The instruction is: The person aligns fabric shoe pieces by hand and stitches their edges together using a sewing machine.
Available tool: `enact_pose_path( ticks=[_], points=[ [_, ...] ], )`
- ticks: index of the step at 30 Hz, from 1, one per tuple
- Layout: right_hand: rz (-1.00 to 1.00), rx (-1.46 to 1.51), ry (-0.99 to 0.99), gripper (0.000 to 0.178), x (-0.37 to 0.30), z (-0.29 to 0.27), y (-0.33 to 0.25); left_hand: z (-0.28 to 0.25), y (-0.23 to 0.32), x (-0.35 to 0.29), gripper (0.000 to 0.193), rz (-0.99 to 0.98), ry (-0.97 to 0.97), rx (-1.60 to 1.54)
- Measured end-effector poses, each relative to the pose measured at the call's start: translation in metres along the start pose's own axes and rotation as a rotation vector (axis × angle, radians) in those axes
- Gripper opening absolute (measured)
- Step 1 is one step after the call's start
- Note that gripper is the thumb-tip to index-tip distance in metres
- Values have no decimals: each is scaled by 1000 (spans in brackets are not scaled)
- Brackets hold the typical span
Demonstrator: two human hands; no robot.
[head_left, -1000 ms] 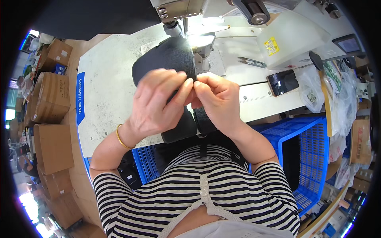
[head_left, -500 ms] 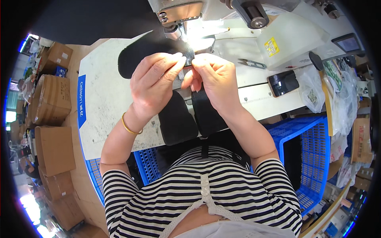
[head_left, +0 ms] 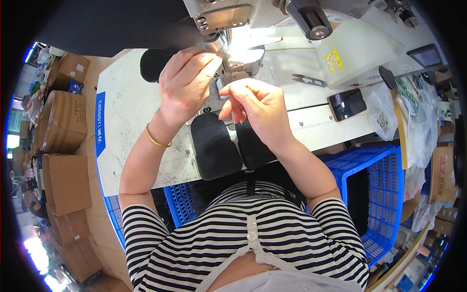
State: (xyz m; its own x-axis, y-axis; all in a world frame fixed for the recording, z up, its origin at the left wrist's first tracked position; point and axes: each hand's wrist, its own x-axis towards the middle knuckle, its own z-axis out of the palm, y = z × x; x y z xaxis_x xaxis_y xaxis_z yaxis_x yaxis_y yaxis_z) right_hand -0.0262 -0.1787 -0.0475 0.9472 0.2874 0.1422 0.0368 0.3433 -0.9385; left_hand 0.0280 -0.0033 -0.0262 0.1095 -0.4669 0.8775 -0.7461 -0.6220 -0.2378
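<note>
My left hand (head_left: 187, 80) is raised close to the brightly lit needle area of a sewing machine (head_left: 224, 19), fingertips pinched together. Whatever lies between them is too small or hidden to make out. Lower and to the right, my right hand (head_left: 255, 104) has its fingers curled and pressed together; their grip is hidden too. A rounded black fabric piece (head_left: 216, 148) hangs over the near table edge, with a second black piece (head_left: 255, 146) beside it, partly under my right hand. Behind my left hand lies another rounded black piece (head_left: 153, 65).
On the white table (head_left: 131, 126) thread snips (head_left: 309, 79) lie right of the machine's arm, with a black phone (head_left: 346, 103) nearer the edge. A clear plastic bag (head_left: 382, 114) is beside it. Blue baskets (head_left: 384, 194) stand below; cardboard boxes (head_left: 65, 182) are stacked at left.
My hands have drawn apart: the left moved up toward the needle, the right slightly down. The dark piece between them is no longer seen there, and the machine's curved base shows.
</note>
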Motion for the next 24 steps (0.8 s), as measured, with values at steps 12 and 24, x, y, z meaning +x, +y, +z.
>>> enact_pose_path(
  ticks=[12,24],
  points=[
    [37,5,-16,20,-2,2,1,-5,15,0,39,-68,-141,115],
    [-3,-87,70,24,-11,12,0,-66,10,-4,33,69,-289,155]
  ],
)
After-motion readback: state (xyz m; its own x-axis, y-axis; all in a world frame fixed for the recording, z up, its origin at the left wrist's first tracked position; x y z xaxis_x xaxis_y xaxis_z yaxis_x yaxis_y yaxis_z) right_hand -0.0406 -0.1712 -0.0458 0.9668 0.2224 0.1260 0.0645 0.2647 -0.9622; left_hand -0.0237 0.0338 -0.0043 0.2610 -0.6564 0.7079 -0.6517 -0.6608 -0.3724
